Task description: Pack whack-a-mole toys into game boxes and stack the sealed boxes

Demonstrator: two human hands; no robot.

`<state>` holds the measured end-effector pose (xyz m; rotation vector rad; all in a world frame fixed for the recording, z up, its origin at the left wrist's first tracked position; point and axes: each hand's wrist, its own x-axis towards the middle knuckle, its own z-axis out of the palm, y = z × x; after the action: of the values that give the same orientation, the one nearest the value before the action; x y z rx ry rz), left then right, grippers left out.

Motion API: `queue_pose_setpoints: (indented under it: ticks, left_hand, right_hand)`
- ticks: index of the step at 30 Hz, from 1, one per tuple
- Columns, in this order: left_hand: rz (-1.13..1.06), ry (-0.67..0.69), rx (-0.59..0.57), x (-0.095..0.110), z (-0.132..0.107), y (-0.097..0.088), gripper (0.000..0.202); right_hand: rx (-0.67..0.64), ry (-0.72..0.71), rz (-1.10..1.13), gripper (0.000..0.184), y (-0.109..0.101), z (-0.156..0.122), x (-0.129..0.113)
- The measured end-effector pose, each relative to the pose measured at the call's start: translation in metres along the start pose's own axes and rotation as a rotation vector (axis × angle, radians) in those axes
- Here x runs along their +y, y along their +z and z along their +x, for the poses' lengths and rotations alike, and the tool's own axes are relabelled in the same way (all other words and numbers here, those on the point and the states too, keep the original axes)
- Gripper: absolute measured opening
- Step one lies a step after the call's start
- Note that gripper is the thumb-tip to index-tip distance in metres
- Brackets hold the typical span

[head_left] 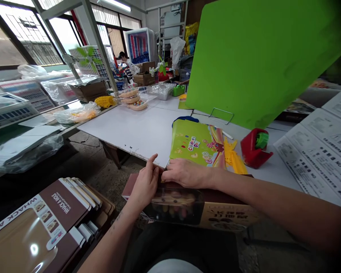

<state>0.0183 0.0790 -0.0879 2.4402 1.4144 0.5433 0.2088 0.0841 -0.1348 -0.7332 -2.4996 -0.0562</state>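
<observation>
A brown toy box [216,212] with a clear window lies on my lap against the table's front edge. My left hand [144,182] grips the box's upper left corner, fingers curled and thumb raised. My right hand [184,172] lies palm down along the box's top edge, fingers pressed together on its flap. Just beyond the hands, a green "Children's Day" gift bag [191,144] lies flat on the white table [136,129].
A red tape dispenser [254,149] and yellow strips [234,159] lie right of the bag. Printed sheets [321,151] cover the right side. A big green board [252,57] stands behind. "Whack a Mole" boxes [45,223] are stacked lower left. A person works far back.
</observation>
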Motion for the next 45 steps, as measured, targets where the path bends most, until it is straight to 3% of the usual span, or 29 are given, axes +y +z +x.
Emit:
queue_pose_setpoints:
  ticks: [7, 13, 19, 24, 26, 28, 32, 35, 37, 39, 42, 43, 45]
  left_hand:
    - [0.061, 0.013, -0.008, 0.002, 0.003, -0.001, 0.049]
    - [0.094, 0.033, -0.022, 0.004, 0.005, -0.002, 0.050]
    - [0.130, 0.048, -0.038, 0.005, 0.005, -0.003, 0.043]
    - [0.158, 0.093, -0.106, 0.005, 0.000, -0.005, 0.041]
    - [0.199, 0.144, -0.163, 0.009, -0.004, -0.009, 0.043]
    - [0.277, 0.233, -0.276, 0.016, -0.008, -0.010, 0.053]
    - [0.500, 0.372, -0.492, 0.036, -0.016, 0.001, 0.104]
    - [0.590, 0.359, -0.501, 0.040, -0.015, 0.013, 0.100]
    - [0.559, 0.369, -0.494, 0.033, -0.007, 0.015, 0.093]
    - [0.453, 0.408, -0.511, 0.020, 0.008, 0.009, 0.093]
    - [0.154, 0.411, -0.560, 0.009, 0.038, -0.012, 0.096]
    - [0.032, 0.379, -0.573, 0.011, 0.048, -0.018, 0.096]
    - [-0.196, 0.297, -0.589, 0.026, 0.062, -0.025, 0.097]
  right_hand:
    - [-0.077, 0.099, 0.069, 0.021, -0.005, 0.002, -0.002]
    - [-0.080, 0.087, 0.000, 0.020, -0.007, 0.004, -0.008]
    - [0.060, 0.301, 0.336, 0.018, -0.015, -0.009, -0.011]
    - [0.102, 0.308, 0.405, 0.033, -0.027, -0.023, -0.003]
    - [0.208, 0.305, 0.399, 0.033, -0.035, -0.027, 0.000]
    - [0.409, 0.318, 0.407, 0.029, -0.048, -0.034, 0.001]
    - [0.722, 0.316, 0.388, 0.021, -0.078, -0.062, -0.017]
    - [0.887, 0.368, 0.282, 0.015, -0.086, -0.099, -0.046]
    - [1.015, 0.517, 0.200, 0.014, -0.076, -0.133, -0.070]
    - [1.160, 0.784, 0.161, 0.016, -0.052, -0.172, -0.099]
    - [1.382, 1.383, 0.284, 0.031, 0.006, -0.222, -0.149]
    - [1.402, 1.507, 0.388, 0.041, 0.028, -0.230, -0.165]
    - [1.340, 1.596, 0.638, 0.058, 0.071, -0.233, -0.196]
